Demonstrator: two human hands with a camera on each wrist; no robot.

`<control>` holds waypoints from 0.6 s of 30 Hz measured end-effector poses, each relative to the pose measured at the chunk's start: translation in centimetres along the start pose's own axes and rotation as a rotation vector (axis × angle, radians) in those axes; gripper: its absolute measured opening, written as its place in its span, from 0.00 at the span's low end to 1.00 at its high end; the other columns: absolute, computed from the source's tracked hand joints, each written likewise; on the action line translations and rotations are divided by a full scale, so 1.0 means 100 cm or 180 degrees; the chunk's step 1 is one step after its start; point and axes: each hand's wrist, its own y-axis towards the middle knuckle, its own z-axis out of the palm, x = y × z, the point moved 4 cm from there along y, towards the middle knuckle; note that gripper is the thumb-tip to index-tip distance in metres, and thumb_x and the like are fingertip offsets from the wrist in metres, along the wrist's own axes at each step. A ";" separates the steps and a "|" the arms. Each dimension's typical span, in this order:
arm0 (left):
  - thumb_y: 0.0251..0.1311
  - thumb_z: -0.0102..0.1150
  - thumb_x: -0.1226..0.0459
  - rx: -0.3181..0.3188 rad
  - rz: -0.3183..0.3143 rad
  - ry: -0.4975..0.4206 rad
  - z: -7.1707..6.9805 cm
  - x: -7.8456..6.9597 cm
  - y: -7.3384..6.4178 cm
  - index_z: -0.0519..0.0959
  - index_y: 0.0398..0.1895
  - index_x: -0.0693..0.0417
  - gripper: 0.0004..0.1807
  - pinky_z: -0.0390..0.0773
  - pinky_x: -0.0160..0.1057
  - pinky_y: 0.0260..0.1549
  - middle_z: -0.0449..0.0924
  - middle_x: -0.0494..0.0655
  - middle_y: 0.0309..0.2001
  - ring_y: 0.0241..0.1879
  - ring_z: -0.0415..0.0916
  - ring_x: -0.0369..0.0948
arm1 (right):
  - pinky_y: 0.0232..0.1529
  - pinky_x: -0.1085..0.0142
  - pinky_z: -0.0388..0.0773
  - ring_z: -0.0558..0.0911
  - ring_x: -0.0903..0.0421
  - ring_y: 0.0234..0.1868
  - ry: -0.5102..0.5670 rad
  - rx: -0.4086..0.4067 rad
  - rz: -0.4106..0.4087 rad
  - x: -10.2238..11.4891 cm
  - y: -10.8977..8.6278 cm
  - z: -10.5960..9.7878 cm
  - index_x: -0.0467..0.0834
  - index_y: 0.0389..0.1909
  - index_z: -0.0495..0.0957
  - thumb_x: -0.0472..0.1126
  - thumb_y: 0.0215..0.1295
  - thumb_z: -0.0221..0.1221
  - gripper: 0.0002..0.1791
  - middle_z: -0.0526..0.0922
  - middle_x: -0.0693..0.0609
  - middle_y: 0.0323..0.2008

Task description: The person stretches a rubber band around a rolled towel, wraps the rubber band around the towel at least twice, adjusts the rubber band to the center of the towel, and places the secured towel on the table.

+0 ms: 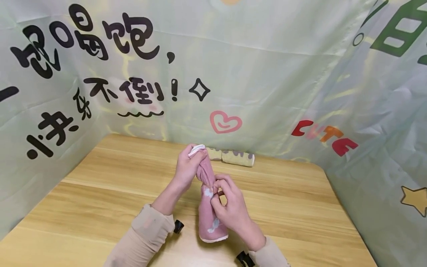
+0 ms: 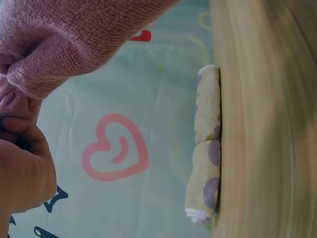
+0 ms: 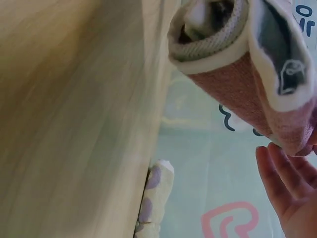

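A pink towel [image 1: 208, 215] with white edging and pale blue-white patches is partly rolled and held up over the table. My left hand [image 1: 188, 168] grips its narrow, gathered upper end, where a white edge pokes out above the fingers. At the towel's middle, my right hand [image 1: 230, 202] pinches the cloth between thumb and fingers. The right wrist view shows the lower end as a coiled roll with a loose flap and a dark label [image 3: 282, 54]. Creased pink cloth hangs above the left fingers [image 2: 29, 136] in the left wrist view.
A rolled cream towel [image 1: 238, 157] with purple spots lies along the back of the wooden table [image 1: 133, 178], against a printed cloth backdrop [image 1: 267, 74]. Black wrist pieces [image 1: 178, 226] stick out by the sleeves.
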 end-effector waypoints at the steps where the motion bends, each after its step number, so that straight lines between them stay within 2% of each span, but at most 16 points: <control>1: 0.65 0.62 0.72 0.0036 0.0009 0.0016 0.001 -0.001 -0.001 0.77 0.36 0.59 0.03 0.75 0.30 0.25 0.78 0.42 0.30 0.27 0.75 0.34 | 0.31 0.71 0.84 0.83 0.53 0.36 0.0001 0.0010 0.0047 -0.001 -0.001 0.000 0.41 0.36 0.74 0.23 0.49 0.56 0.15 0.81 0.44 0.48; 5: 0.66 0.60 0.71 0.0157 0.0025 0.0117 0.002 -0.001 -0.002 0.76 0.36 0.58 0.03 0.73 0.30 0.20 0.78 0.44 0.29 0.24 0.75 0.35 | 0.31 0.68 0.85 0.85 0.53 0.39 -0.0010 0.0019 0.0202 -0.006 -0.003 -0.002 0.41 0.40 0.74 0.23 0.53 0.56 0.15 0.82 0.45 0.48; 10: 0.67 0.60 0.70 0.0115 0.0081 0.0123 -0.001 -0.004 0.001 0.76 0.37 0.60 0.03 0.74 0.30 0.22 0.77 0.44 0.29 0.26 0.74 0.34 | 0.32 0.63 0.87 0.87 0.49 0.37 0.0022 -0.0027 0.0281 -0.008 -0.001 -0.006 0.38 0.53 0.75 0.24 0.58 0.57 0.21 0.84 0.43 0.47; 14: 0.69 0.59 0.69 0.0082 0.0083 0.0097 -0.004 -0.006 0.003 0.75 0.38 0.62 0.04 0.73 0.29 0.20 0.76 0.43 0.28 0.24 0.73 0.33 | 0.31 0.63 0.86 0.85 0.51 0.37 -0.0027 0.0115 0.0525 -0.008 -0.001 -0.005 0.41 0.63 0.72 0.33 0.62 0.67 0.27 0.83 0.45 0.48; 18: 0.70 0.61 0.67 0.0147 0.0034 0.0095 -0.005 -0.005 0.003 0.75 0.42 0.65 0.08 0.74 0.30 0.20 0.77 0.45 0.30 0.24 0.74 0.34 | 0.29 0.67 0.83 0.82 0.54 0.37 -0.0148 0.0202 0.0638 -0.008 -0.002 -0.004 0.42 0.66 0.71 0.36 0.57 0.74 0.36 0.82 0.46 0.47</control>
